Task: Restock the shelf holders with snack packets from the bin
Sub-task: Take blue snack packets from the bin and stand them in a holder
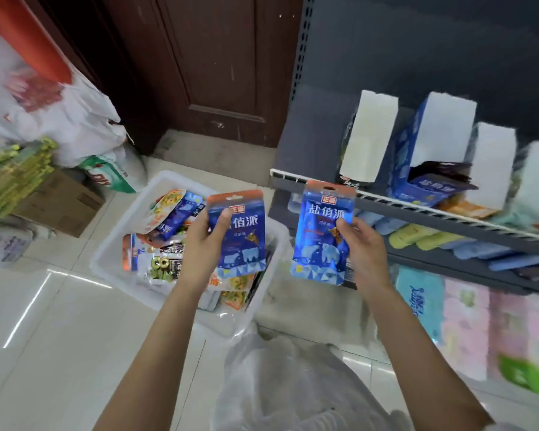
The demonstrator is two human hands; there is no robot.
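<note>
Snack packets, two flat glossy blue foil pouches with orange header strips and white bear artwork, are both held up in the air: the left packet (237,233) hangs over the clear plastic bin (112,244) of mixed packets, and the right packet (322,233) sits at 3 o'clock from it, in front of the white wire rail of the grey shelf (417,209). The left hand (204,241) has its grip clamped on its packet's left edge, thumb across the face; the right hand (360,244) pinches its packet's right edge likewise. They look light, thin and floppy, with slick film that could slide, so an edge pinch near the middle seems right. The matching blue cardboard holder (417,169) stands at 2 o'clock, partly filled
</note>
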